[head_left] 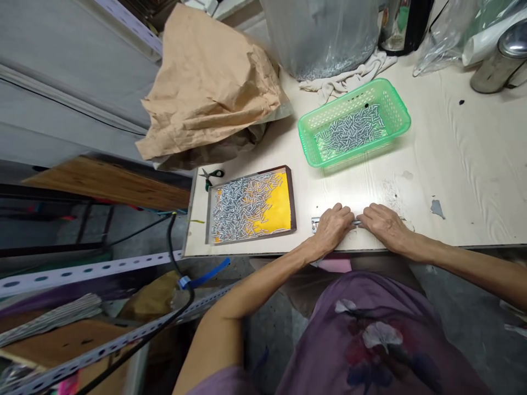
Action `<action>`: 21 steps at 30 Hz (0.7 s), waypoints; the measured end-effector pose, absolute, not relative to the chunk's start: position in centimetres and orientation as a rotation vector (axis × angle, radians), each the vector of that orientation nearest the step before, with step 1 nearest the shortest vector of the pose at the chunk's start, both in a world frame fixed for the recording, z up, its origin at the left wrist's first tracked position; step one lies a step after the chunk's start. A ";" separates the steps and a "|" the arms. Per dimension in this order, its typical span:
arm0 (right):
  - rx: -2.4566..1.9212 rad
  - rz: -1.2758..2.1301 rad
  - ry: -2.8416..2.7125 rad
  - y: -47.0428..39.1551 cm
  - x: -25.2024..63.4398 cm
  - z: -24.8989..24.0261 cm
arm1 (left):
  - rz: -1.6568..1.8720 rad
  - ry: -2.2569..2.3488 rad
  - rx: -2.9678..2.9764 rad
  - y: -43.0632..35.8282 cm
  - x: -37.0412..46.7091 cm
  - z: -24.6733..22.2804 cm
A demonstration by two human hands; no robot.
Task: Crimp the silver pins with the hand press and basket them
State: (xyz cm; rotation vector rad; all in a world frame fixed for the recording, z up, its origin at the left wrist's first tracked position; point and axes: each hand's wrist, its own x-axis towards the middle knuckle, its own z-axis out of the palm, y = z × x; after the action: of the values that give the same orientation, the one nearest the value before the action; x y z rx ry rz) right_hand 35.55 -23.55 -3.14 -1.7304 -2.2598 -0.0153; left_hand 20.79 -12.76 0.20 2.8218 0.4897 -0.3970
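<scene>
Your left hand (335,226) and right hand (382,224) pinch the slim silvery metal rod (357,222), at six o'clock from the green plastic basket (354,157); probably light, stiff, slippery, best held by ends.

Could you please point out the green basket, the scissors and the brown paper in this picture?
Green basket (354,158): head view, on its front rim.
Scissors (216,173): head view, on the handle.
Brown paper (214,82): head view, on its crumpled middle.
</scene>
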 end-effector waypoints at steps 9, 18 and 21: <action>-1.601 0.306 -2.195 -22.3 39.1 -2.1 | 0.038 0.584 2.813 -14.1 19.1 -2.6; -1.845 0.231 -2.230 -17.4 39.8 -1.9 | 0.233 0.440 2.703 -19.7 18.1 -5.8; -1.964 0.155 -2.203 -15.3 39.0 -1.1 | 0.265 0.465 2.674 -19.7 18.1 -5.3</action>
State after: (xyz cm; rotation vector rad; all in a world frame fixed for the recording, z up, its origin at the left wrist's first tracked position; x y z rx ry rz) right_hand 39.01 -15.33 -1.15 -1.9638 -2.2028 0.1547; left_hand 18.14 -19.65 -5.27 2.6737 0.4655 0.2648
